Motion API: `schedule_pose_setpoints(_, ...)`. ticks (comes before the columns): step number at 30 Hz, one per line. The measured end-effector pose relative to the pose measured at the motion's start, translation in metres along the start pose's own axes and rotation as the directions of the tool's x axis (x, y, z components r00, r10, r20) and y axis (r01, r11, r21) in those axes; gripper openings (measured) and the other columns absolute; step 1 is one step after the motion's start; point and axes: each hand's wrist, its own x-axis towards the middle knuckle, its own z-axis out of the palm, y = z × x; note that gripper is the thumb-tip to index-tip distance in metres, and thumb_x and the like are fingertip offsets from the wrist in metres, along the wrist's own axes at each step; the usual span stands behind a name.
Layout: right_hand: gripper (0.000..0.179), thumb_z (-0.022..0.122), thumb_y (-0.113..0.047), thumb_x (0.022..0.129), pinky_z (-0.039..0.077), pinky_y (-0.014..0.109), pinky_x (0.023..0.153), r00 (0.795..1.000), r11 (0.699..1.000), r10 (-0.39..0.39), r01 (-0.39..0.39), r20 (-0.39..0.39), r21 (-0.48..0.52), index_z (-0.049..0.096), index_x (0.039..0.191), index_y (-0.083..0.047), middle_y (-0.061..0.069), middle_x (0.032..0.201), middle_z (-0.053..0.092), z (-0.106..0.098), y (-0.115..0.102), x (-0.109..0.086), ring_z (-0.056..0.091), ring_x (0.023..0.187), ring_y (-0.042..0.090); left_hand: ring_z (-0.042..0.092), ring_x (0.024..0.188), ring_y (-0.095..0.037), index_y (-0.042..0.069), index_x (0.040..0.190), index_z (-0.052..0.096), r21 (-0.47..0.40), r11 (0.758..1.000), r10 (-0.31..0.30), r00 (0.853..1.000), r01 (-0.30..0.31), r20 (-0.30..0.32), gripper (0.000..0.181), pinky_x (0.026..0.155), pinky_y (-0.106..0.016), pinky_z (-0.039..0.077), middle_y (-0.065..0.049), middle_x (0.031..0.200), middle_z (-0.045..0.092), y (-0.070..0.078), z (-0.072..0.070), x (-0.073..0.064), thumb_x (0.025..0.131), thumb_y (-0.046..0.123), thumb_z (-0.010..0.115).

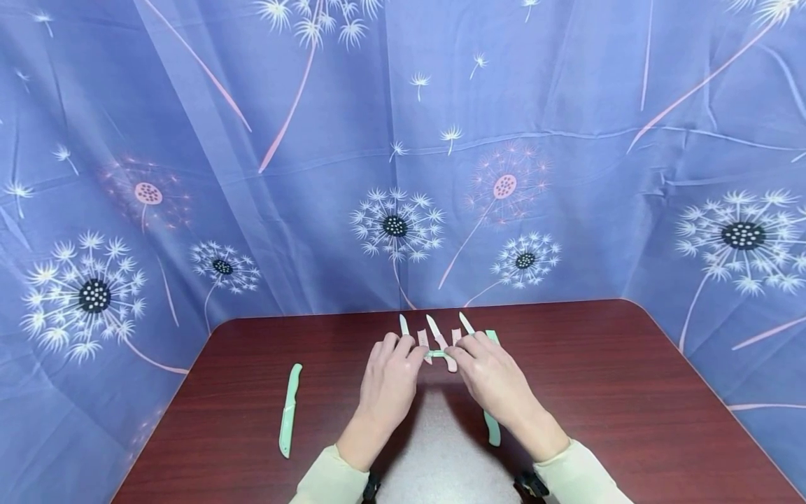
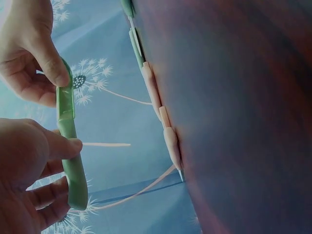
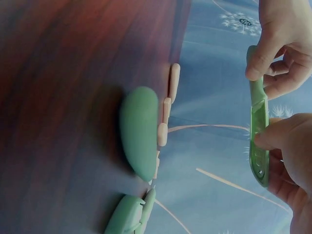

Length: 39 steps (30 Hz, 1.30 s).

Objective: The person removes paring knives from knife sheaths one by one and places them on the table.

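Both hands hold one green sheathed knife (image 1: 436, 353) above the far part of the table. My left hand (image 1: 392, 367) grips its handle (image 2: 73, 170) between thumb and fingers. My right hand (image 1: 494, 378) pinches the green sheath (image 3: 258, 141), thumb on its face; the sheath meets the handle, and any blade inside is hidden. Behind and below the hands lie pink-handled knives, one pink handle (image 1: 450, 364) showing plainly, with a bare white blade (image 1: 433, 325). Two more white blades stick out past the fingers, their handles covered in the head view.
Pink sheaths (image 1: 423, 339) lie between the blades. Left of the hands a green sheathed knife (image 1: 290, 413) lies on the dark red table (image 1: 239, 392). A green handle (image 1: 493, 428) shows under the right forearm. A blue patterned cloth (image 1: 315, 231) hangs behind the table.
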Motion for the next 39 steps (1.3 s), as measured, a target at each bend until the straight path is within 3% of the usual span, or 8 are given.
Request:
schedule_pose_setpoints(5,0.024,0.074,0.005,0.085,0.054,0.035,0.071,1.0,1.0,0.001,-0.001,-0.005,-0.007,0.078,0.106,-0.004,0.005,0.098,0.066,-0.0011,-0.0011,0.0001,0.059,0.085,0.024,0.052,0.08,-0.027,0.013,0.102,0.081,0.023,1.0,0.014,1.0,-0.014,0.005,0.014,0.064,-0.034,0.043,-0.003,0.09,0.062,0.0003,-0.0017,0.0001,0.09,0.009,0.075)
schedule_pose_setpoints(12,0.025,0.072,0.006,0.086,0.055,0.035,0.072,1.0,1.0,-0.002,0.002,0.008,-0.007,0.078,0.108,-0.005,0.003,0.099,0.066,-0.0013,-0.0008,-0.0011,0.059,0.087,0.023,0.053,0.081,-0.026,0.014,0.101,0.08,0.054,0.998,0.031,0.999,-0.032,0.011,0.016,0.063,-0.033,0.043,-0.002,0.089,0.061,0.0002,-0.0039,0.0006,0.095,0.015,0.065)
schedule_pose_setpoints(24,0.027,0.071,0.009,0.086,0.055,0.034,0.073,1.0,1.0,-0.002,0.002,0.002,0.004,0.078,0.109,-0.005,0.003,0.099,0.067,-0.0005,0.0007,-0.0032,0.059,0.088,0.022,0.054,0.082,-0.026,0.015,0.1,0.08,0.06,0.997,0.043,0.999,-0.044,0.018,0.018,0.063,-0.032,0.043,-0.001,0.09,0.062,-0.0006,-0.0039,-0.0003,0.095,0.014,0.063)
schedule_pose_setpoints(27,0.027,0.072,0.009,0.086,0.055,0.034,0.074,1.0,1.0,-0.003,0.003,-0.002,0.009,0.078,0.108,-0.006,0.002,0.099,0.067,-0.0003,0.0011,-0.0031,0.059,0.088,0.022,0.054,0.082,-0.025,0.016,0.1,0.08,0.064,0.997,0.043,0.999,-0.044,0.021,0.017,0.063,-0.032,0.043,0.0,0.09,0.062,-0.0011,-0.0045,-0.0005,0.095,0.014,0.064)
schedule_pose_setpoints(30,0.028,0.072,0.01,0.085,0.055,0.034,0.075,1.0,1.0,-0.002,0.002,0.004,0.013,0.078,0.108,-0.005,0.003,0.1,0.068,-0.0009,0.0018,-0.0028,0.059,0.088,0.022,0.055,0.083,-0.025,0.015,0.101,0.08,0.066,0.997,0.037,0.999,-0.039,0.03,0.013,0.064,-0.032,0.044,0.0,0.09,0.062,-0.0021,-0.0054,-0.0004,0.089,0.012,0.075)
schedule_pose_setpoints(34,0.027,0.071,0.01,0.086,0.054,0.033,0.075,1.0,1.0,0.002,-0.003,0.018,0.018,0.078,0.108,-0.005,0.003,0.1,0.067,-0.0024,0.0022,-0.0016,0.059,0.088,0.022,0.055,0.082,-0.026,0.014,0.101,0.081,0.059,0.997,0.04,0.999,-0.04,0.01,0.024,0.064,-0.032,0.045,-0.002,0.09,0.063,-0.0043,-0.0045,-0.0001,0.078,0.01,0.087)
schedule_pose_setpoints(39,0.028,0.072,0.01,0.085,0.055,0.033,0.074,1.0,1.0,-0.011,0.011,0.007,0.015,0.078,0.108,-0.005,0.003,0.1,0.068,-0.0023,0.0035,-0.0007,0.059,0.087,0.022,0.055,0.081,-0.026,0.014,0.101,0.081,0.064,0.997,0.045,0.999,-0.045,-0.002,0.025,0.063,-0.032,0.044,-0.002,0.089,0.062,-0.0055,-0.0039,0.0002,0.078,0.009,0.088)
